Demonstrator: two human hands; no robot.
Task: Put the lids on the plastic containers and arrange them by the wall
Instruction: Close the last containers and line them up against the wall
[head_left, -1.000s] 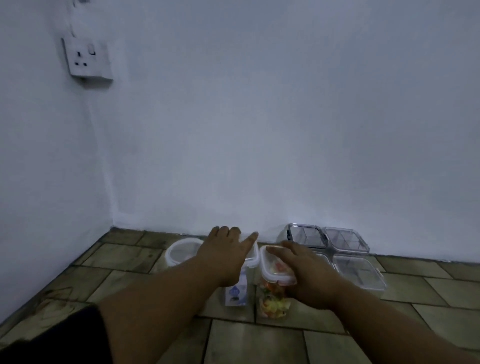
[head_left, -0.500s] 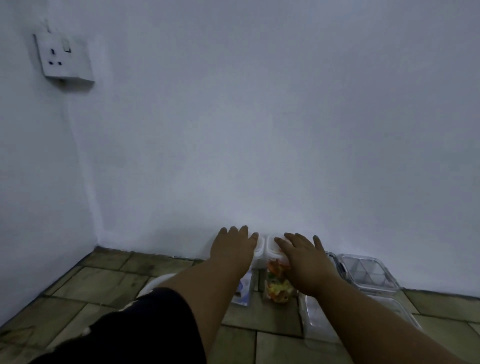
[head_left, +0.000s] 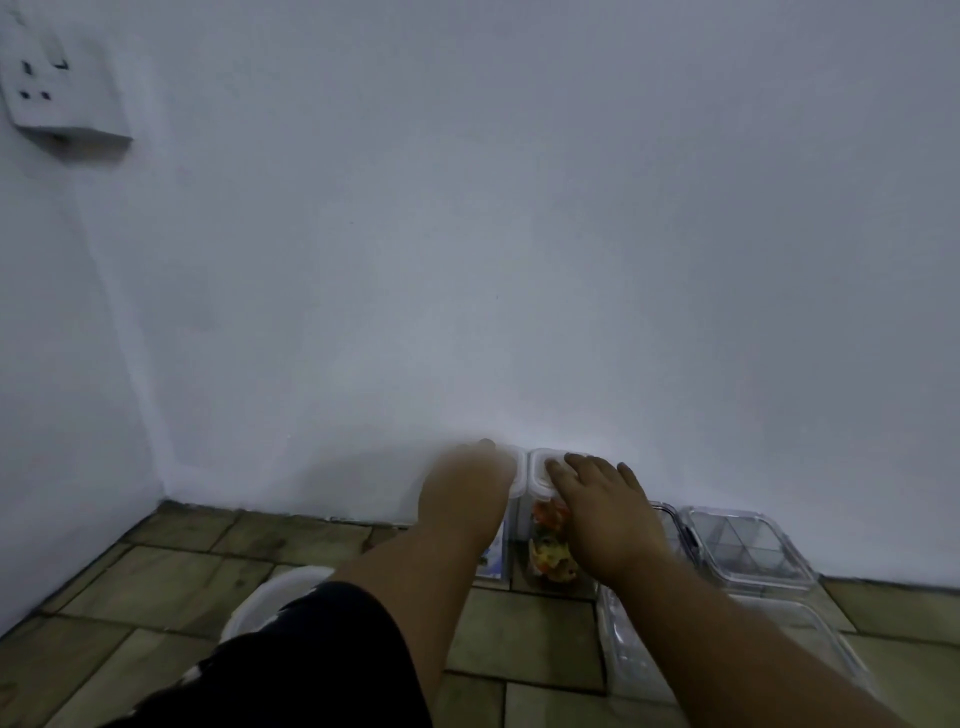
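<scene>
Two tall clear containers with white lids stand side by side against the white wall (head_left: 519, 260). My left hand (head_left: 467, 486) lies flat on the lid of the left container (head_left: 496, 558), which has a blue label. My right hand (head_left: 605, 512) rests with spread fingers on the lid of the right container (head_left: 548, 551), which has an orange and yellow print. A round white container (head_left: 275, 597) sits on the floor to the left, partly hidden behind my dark sleeve.
Clear flat containers with divided lids (head_left: 748, 551) lie by the wall to the right, and another clear one (head_left: 634, 654) lies under my right forearm. The floor is brown tile (head_left: 156, 577). A white wall socket (head_left: 57, 88) is mounted high at the left.
Both hands have pushed the two tall containers forward until they stand against the wall. The view has moved closer and tilted, so the socket shifted left.
</scene>
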